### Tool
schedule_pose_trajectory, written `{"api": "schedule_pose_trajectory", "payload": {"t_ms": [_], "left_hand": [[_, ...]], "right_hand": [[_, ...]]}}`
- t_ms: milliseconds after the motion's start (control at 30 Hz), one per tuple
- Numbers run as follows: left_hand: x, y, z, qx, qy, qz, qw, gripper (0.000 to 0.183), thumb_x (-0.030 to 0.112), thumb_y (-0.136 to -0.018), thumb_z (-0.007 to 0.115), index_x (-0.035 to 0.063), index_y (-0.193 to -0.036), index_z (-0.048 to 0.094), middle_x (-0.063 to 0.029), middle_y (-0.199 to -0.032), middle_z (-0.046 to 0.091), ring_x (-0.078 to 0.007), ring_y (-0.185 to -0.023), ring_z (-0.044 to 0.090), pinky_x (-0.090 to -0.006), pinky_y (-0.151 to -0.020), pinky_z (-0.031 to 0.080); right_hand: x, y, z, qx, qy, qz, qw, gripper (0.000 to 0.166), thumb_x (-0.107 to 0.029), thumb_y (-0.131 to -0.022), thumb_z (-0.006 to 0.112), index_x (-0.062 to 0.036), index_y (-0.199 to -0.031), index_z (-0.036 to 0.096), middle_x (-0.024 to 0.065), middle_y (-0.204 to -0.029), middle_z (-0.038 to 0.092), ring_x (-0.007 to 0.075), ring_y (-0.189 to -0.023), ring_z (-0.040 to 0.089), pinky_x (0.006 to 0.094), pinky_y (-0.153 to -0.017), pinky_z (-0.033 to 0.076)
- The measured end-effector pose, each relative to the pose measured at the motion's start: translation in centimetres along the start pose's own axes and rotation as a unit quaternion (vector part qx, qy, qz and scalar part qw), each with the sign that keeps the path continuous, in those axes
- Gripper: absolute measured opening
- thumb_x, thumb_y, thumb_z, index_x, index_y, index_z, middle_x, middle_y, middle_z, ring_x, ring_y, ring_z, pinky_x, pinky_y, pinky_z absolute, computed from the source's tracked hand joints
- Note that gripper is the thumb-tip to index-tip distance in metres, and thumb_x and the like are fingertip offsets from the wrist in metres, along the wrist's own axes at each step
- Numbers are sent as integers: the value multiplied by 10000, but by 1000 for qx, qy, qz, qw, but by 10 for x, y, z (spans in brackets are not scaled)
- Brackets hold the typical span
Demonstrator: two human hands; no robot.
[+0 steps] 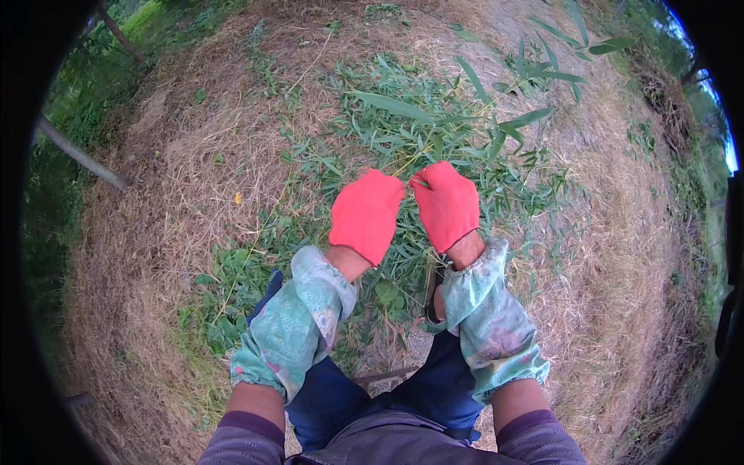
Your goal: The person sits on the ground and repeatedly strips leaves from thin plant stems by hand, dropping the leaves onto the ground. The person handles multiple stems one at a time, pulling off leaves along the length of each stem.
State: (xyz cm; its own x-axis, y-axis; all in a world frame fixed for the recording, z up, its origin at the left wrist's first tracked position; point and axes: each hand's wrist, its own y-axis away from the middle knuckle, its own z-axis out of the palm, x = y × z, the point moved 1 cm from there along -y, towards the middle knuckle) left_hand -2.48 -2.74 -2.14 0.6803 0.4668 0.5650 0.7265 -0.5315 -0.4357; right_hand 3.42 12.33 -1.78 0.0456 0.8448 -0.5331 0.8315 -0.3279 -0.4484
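Both my hands wear red gloves and are held close together above a heap of cut leafy stems. My left hand point(367, 215) is curled, its thumb side facing the other hand. At its fingertips a thin yellow-green stem point(410, 163) runs up and away into the leaves. My right hand point(446, 203) is closed too, with a bit of green leaf showing by its thumb. Long, narrow bamboo-like leaves point(395, 106) stand up just beyond the hands. Fingers on the undersides are hidden. Patterned green sleeve covers point(302, 319) are on both forearms.
Cut greenery point(378, 133) spreads over dry straw-covered ground point(192, 151). Broader green leaves point(226, 325) lie at the left by my leg. Slim trunks point(84, 154) stand at the far left. Between my legs, a dark bar point(386, 376) crosses low down.
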Motion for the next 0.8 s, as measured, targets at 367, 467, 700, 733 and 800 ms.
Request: {"api": "schedule_pose_trajectory", "payload": {"t_ms": [367,467,700,733,800], "left_hand": [[-12,4,0,26,179,-116,977,130,140,-929,678,46,-1019,680,-89,-939,684,-212,-832,657,-337,-763,517],[-20,-4,4,45,246,-133,959,146,129,-924,700,22,-1021,681,-42,-912,677,-124,-822,613,-298,-759,502],[-19,-8,5,114,298,-166,933,153,128,-925,710,5,-1010,680,-15,-900,662,-89,-816,577,-271,-757,485],[-21,-8,8,115,283,-167,937,147,123,-921,712,7,-1006,681,-21,-899,664,-95,-813,583,-275,-753,487],[-22,-7,9,116,245,-163,949,137,113,-912,716,10,-997,684,-37,-896,668,-109,-808,597,-284,-747,493]], "right_hand": [[40,-32,-42,20,-292,327,899,316,-274,-885,696,5,-771,600,54,-661,626,117,-477,544,291,-467,416],[38,-20,-49,17,-301,304,904,292,-274,-892,695,-2,-815,620,51,-681,627,108,-481,544,276,-464,402],[28,-15,-61,87,-327,306,890,173,-184,-917,684,-13,-944,688,13,-710,612,80,-492,501,245,-477,396],[18,-12,-57,64,-312,300,899,160,-175,-918,687,-28,-980,700,16,-698,606,81,-512,517,262,-487,409],[-4,-1,-48,-1,-263,227,938,151,-163,-920,687,-41,-1007,705,24,-694,605,84,-519,532,277,-495,422]]}}
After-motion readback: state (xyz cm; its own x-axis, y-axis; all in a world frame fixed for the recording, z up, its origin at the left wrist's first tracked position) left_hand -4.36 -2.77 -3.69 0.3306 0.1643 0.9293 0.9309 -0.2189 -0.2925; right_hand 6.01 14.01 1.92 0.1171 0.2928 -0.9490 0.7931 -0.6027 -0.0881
